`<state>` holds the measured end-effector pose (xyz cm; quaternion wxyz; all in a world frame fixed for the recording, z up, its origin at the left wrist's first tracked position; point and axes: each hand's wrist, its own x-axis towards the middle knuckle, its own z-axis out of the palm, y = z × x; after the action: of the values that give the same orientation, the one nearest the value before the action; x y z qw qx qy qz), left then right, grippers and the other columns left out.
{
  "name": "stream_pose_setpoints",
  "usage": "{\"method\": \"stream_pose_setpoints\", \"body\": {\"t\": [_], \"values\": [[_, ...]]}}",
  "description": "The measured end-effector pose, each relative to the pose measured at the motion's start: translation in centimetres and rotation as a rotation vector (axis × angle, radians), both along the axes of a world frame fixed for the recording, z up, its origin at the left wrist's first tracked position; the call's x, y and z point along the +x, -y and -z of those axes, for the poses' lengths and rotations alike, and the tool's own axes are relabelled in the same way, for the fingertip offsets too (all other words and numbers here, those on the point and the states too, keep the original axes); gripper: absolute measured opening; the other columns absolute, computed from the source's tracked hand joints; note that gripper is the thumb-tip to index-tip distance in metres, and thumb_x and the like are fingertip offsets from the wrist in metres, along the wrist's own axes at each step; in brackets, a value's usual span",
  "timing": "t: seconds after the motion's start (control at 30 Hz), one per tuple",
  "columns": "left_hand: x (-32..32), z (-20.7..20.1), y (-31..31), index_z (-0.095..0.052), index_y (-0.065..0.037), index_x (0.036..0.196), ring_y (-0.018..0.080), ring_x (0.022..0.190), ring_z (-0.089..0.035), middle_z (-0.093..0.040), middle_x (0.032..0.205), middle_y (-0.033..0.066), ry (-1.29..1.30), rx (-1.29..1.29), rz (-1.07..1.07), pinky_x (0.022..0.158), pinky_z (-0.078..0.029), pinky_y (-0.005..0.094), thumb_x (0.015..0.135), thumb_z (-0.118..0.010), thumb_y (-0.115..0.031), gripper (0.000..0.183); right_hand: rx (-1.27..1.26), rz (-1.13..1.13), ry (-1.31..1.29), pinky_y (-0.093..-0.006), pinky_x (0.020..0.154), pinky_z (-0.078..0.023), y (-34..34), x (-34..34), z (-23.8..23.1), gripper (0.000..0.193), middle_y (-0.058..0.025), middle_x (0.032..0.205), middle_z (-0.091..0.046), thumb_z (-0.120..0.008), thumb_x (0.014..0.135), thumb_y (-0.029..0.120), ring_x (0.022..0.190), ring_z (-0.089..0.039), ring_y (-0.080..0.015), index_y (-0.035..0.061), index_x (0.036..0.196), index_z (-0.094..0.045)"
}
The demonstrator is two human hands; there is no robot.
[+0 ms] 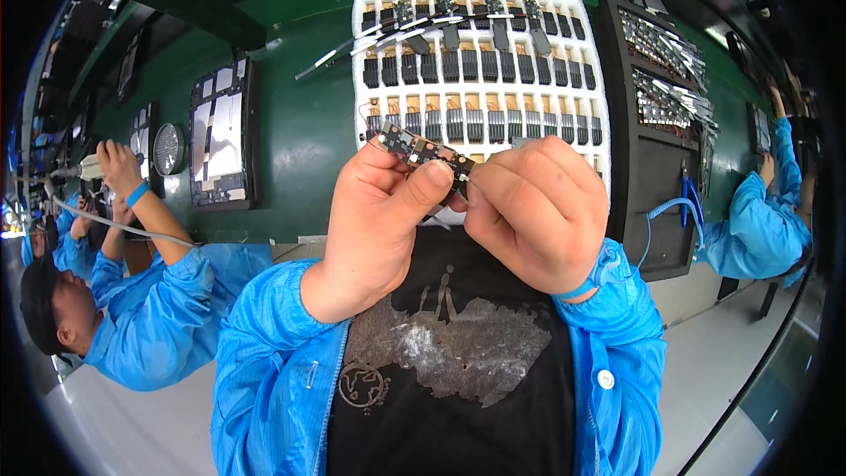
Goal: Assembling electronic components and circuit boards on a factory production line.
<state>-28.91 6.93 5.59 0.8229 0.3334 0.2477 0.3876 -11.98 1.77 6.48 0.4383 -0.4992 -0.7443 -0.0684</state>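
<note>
The left hand (pixel 374 211) pinches a small dark board (pixel 414 148) near its middle, thumb flat on the upper face and fingers behind. The right hand (pixel 542 203) has thumb and forefinger pressed together at the board's right end; whether this grip pinches its edge or some small part cannot be told. The board slants, left end farther away, above the near edge of a white tray (pixel 359 13).

The tray rests on a green bench (pixel 308 123), its rows of slots filled with black pieces. Thin black-and-white strips (pixel 335 53) lie across its far rows and jut past its left side. Right of it, a black box (pixel 656 159) holds more parts at its far end, with blue pliers (pixel 692 198) near its right side. Left on the bench are a flat device (pixel 225 137) and a round dish (pixel 168 148). People in blue sit to the left (pixel 150 326) and right.
</note>
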Motion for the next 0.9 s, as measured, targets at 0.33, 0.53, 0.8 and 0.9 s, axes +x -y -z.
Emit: {"method": "stream_pose_setpoints", "body": {"t": [0.33, 0.53, 0.8, 0.9], "values": [[0.3, 0.1, 0.4, -0.062, -0.002, 0.112, 0.0103, 0.086, -0.064, -0.069, 0.101, 0.004, -0.055, -0.004, -0.027, 0.075, -0.054, 0.0274, 0.097, -0.063, -0.006, 0.015, -0.001, 0.04, 0.071, -0.031, 0.058, -0.046, 0.4, 0.0, 0.2, 0.032, -0.0013, 0.082, -0.062, -0.075, 0.059, 0.006, 0.067, -0.058, -0.0185, 0.006, 0.091, -0.068], [0.3, 0.3, 0.6, -0.062, -0.002, 0.112, 0.0103, 0.086, -0.064, -0.069, 0.101, 0.0041, -0.059, 0.017, -0.037, 0.076, -0.054, 0.0272, 0.097, -0.063, -0.006, 0.016, -0.021, 0.023, 0.041, -0.0315, 0.057, -0.046, 0.5, 0.1, 0.3, 0.032, -0.0013, 0.082, -0.062, -0.076, 0.059, 0.005, 0.067, -0.057, -0.0189, 0.006, 0.09, -0.068], [0.1, 0.8, 0.6, -0.062, -0.003, 0.115, 0.011, 0.09, -0.064, -0.069, 0.105, 0.0045, -0.02, 0.072, -0.017, 0.078, -0.055, 0.0282, 0.097, -0.064, -0.007, 0.018, -0.225, -0.056, -0.194, -0.0351, 0.062, -0.05, 0.9, -0.1, -1.0, 0.022, -0.0071, 0.082, -0.066, -0.073, 0.07, -0.004, 0.071, -0.062, -0.0259, 0.0024, 0.09, -0.067], [0.1, 0.8, 0.7, -0.061, -0.003, 0.115, 0.0109, 0.09, -0.064, -0.069, 0.105, 0.0046, -0.017, 0.061, -0.031, 0.078, -0.054, 0.0285, 0.097, -0.064, -0.007, 0.019, -0.269, -0.038, -0.254, -0.0356, 0.065, -0.05, 1.0, -0.3, -1.2, 0.017, -0.008, 0.082, -0.066, -0.072, 0.073, -0.004, 0.071, -0.062, -0.028, 0.0027, 0.088, -0.067]]}}
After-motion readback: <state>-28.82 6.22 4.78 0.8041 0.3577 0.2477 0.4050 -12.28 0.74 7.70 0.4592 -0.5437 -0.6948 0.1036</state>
